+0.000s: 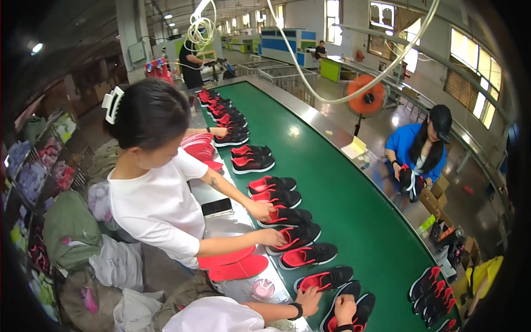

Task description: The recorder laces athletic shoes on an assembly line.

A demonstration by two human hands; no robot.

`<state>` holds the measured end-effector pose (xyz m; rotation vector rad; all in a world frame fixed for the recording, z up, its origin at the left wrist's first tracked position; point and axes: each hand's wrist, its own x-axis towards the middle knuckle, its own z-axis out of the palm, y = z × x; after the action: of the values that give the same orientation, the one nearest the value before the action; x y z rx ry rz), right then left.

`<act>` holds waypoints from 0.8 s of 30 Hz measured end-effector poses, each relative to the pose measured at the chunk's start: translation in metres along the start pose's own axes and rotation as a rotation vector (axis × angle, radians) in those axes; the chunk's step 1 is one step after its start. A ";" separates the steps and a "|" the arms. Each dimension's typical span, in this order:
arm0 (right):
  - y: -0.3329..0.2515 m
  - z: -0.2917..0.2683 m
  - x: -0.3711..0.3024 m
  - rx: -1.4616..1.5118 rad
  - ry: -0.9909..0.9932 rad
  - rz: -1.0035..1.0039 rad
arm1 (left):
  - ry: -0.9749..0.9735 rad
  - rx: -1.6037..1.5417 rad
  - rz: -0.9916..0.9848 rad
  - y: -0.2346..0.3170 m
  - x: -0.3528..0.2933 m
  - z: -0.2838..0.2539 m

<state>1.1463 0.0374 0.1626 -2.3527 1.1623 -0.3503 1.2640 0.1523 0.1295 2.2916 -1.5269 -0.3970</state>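
Observation:
My left hand, with a black band at the wrist, is at the heel of a black sneaker with a red lining. Its bent fingers grip the collar, and their tips go out of sight inside the red opening. Close by on the right, my right hand is closed over the opening of another black-and-red sneaker. What its fingertips touch inside is hidden. One more sneaker lies against that one, partly behind my right hand. These sneakers rest on a green belt.
Beside me, a white-shirted co-worker reaches into sneakers. Red insoles, a pink cup and a phone lie on the metal edge. Across the belt, a person in blue holds a shoe; more sneakers stand at right.

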 end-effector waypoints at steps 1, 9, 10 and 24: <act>-0.001 0.001 0.012 -0.003 0.002 -0.047 | -0.099 0.009 -0.040 -0.009 -0.001 0.007; 0.030 0.069 0.055 -0.142 -0.200 0.019 | -0.420 -0.127 -0.008 -0.002 0.015 0.027; 0.032 0.073 0.055 -0.142 -0.209 0.024 | -0.427 -0.155 0.047 -0.001 0.012 0.034; -0.015 0.040 -0.024 0.302 -0.034 0.290 | 0.040 -0.566 -0.094 -0.041 0.045 0.025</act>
<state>1.1594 0.0769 0.1361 -1.8950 1.3118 -0.3531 1.3040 0.1221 0.0879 1.9084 -1.1058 -0.7019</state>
